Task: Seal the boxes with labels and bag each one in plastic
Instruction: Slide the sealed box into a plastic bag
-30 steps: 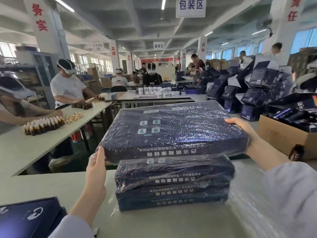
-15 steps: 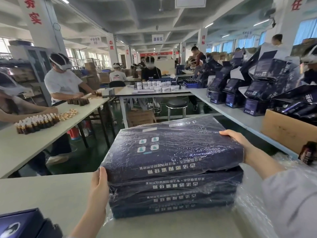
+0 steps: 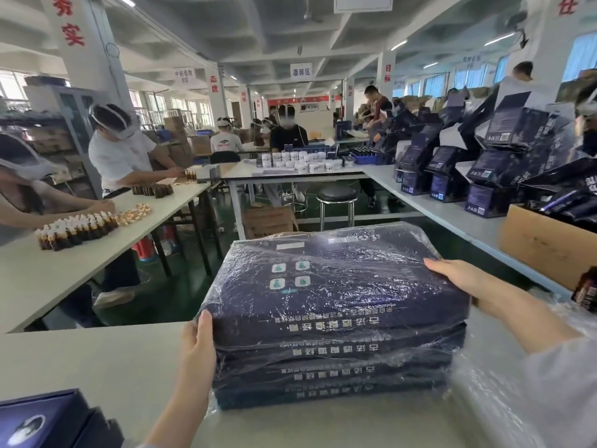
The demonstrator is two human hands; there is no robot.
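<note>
Top box point(image 3: 336, 286) lay long-axis left–right on the stack point(image 3: 329, 379) — your left hand point(image 3: 197, 345) gripped one end, right hand point(image 3: 465, 281) pressed flat on the other.

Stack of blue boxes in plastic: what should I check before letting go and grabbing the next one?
1. Top dark blue flat cardboard box lies flat on the stack of bagged dark blue boxes: ok.
2. Clear crinkly plastic bag covers its whole top: ok.
3. White paper label seals the flap: cannot tell, only its top face shows.
4. Edges line up with the boxes below: cannot tell; the near left corner seems to overhang.
5. Both hands steady it, left hand gripping the near left corner, right hand lying on the right edge: ok.
6. Next unbagged dark blue box sits on the grey table: ok.
</note>
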